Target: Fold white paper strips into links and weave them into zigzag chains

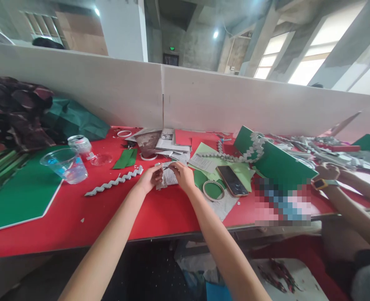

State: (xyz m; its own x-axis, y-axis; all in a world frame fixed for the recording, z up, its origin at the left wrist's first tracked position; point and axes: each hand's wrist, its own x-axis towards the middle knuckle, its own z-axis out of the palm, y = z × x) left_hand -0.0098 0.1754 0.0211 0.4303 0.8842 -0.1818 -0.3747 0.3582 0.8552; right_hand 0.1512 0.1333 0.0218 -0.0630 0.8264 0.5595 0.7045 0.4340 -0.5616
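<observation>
My left hand (150, 179) and my right hand (182, 175) are close together above the middle of the red table, fingers pinched. Between the fingertips is a small thin strip (165, 167), too small to tell its material. Just below and behind the fingers lies a printed paper piece (169, 179). A zigzag chain of folded paper (116, 180) rests to the left of my left hand. Right of my right hand are a roll of tape (205, 193) and a phone (231, 180), by light green paper sheets (204, 156).
At left stand a clear plastic cup (75, 173), a drink can (80, 146) and a green board (22, 200). Another folded paper chain (250, 152) hangs over a folded green board (279, 163). A co-worker's hands (327, 173) are at far right. A white partition (235, 100) borders the table.
</observation>
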